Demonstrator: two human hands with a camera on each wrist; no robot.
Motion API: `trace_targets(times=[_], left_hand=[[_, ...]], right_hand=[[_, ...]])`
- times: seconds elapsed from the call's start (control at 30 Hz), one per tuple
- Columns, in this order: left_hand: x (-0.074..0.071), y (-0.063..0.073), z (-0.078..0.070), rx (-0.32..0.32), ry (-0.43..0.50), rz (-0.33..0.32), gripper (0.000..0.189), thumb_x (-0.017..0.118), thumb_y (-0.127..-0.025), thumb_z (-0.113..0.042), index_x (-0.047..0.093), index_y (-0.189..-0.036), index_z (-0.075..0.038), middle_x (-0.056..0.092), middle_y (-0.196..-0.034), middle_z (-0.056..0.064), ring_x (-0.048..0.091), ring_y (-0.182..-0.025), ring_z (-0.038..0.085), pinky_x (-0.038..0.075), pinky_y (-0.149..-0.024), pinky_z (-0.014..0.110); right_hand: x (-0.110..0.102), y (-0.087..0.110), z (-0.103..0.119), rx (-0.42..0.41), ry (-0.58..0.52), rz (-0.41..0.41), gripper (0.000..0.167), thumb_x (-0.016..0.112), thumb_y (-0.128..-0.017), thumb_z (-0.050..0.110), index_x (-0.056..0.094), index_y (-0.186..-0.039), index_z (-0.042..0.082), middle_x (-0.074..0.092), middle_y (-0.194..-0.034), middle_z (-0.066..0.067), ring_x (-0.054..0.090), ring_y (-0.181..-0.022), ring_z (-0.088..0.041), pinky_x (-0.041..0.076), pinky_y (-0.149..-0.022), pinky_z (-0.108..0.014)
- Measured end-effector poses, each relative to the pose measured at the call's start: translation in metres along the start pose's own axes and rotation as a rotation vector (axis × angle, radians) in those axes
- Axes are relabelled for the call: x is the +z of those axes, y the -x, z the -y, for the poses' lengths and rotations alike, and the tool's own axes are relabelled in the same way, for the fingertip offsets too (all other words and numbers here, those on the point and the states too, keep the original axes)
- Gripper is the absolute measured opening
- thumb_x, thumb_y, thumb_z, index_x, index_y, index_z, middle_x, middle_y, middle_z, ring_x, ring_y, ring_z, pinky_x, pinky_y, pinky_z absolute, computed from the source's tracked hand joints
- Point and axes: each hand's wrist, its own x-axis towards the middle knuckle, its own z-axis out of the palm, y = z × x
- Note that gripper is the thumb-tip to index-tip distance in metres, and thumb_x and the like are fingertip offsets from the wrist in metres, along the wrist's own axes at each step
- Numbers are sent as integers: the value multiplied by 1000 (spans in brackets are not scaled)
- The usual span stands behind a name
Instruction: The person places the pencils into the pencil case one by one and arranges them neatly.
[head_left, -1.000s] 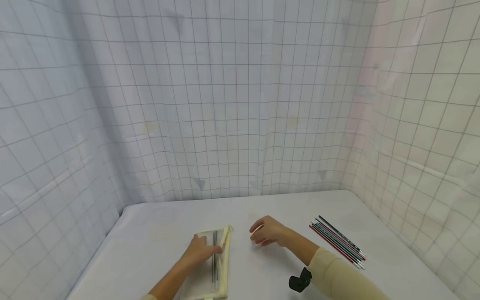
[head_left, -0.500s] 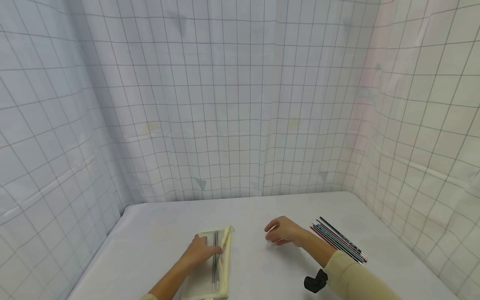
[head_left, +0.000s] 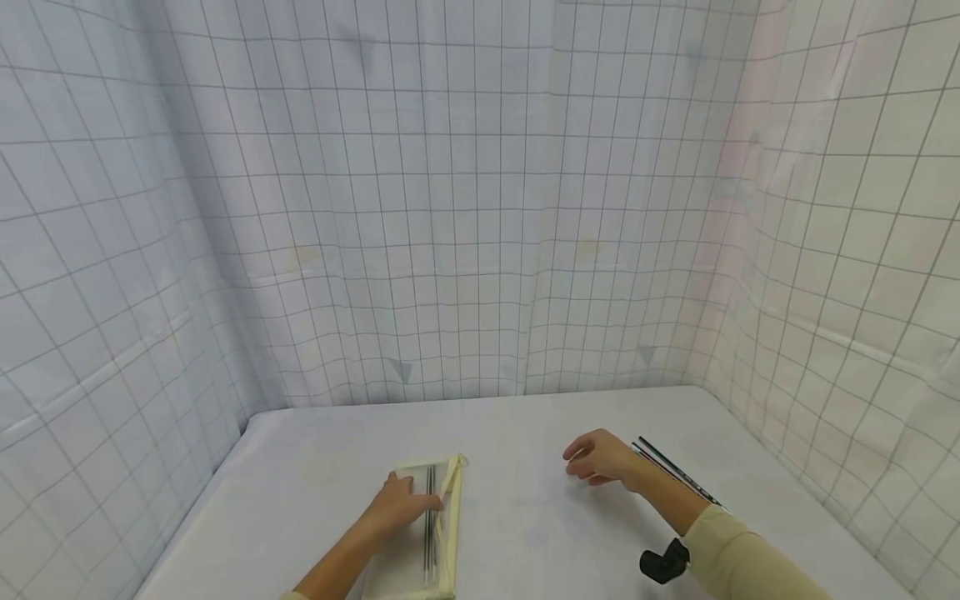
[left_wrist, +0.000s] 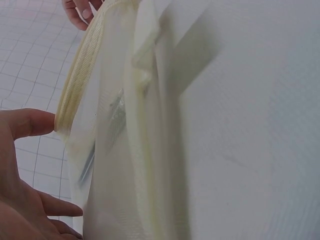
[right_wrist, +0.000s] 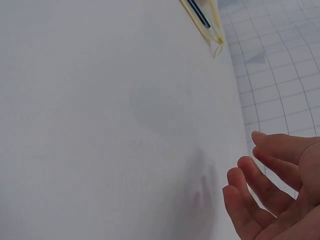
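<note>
A clear pouch with pale yellow trim point(head_left: 452, 550) lies on the table left of centre, with dark pencils point(head_left: 430, 537) inside. My left hand point(head_left: 397, 505) rests across it, thumb and fingers spread. In the left wrist view, the thumb tip touches the yellow zipper edge point(left_wrist: 82, 75), while the other fingers lie at the pouch's side. To the right, my right hand point(head_left: 598, 458) hovers above the table, holding nothing, with fingers loosely bent. Just behind its forearm lie more pencils point(head_left: 678, 472), partly hidden by the arm.
White cloth covers the table point(head_left: 517, 492). Grid-patterned curtains point(head_left: 480, 250) enclose it at the back and both sides. A black device point(head_left: 666, 562) sits at the right wrist by the beige sleeve point(head_left: 738, 554).
My right hand has moved rightward, away from the pouch and toward the loose pencils, and its forearm now covers more of them. The left hand has stayed on the pouch.
</note>
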Motion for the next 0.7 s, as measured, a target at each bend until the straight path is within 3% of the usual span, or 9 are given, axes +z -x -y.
trace_targets(times=[0.53, 0.7], left_hand=[[-1, 4, -1, -11, 37, 14, 91, 75, -82, -37, 41, -141, 23, 15, -156, 46, 22, -141, 64, 27, -110, 72], [0, 4, -1, -9, 42, 12, 91, 74, -81, -37, 40, -142, 22, 18, -156, 45, 25, -140, 64, 29, -109, 73]], right_hand=[[-46, 16, -33, 63, 16, -109, 27, 79, -89, 8, 73, -113, -2, 71, -101, -6, 67, -86, -24, 59, -70, -34], [-60, 23, -46, 56, 101, -170, 23, 78, -88, 8, 74, -109, -1, 70, -95, -5, 65, -77, -20, 58, -65, -34]])
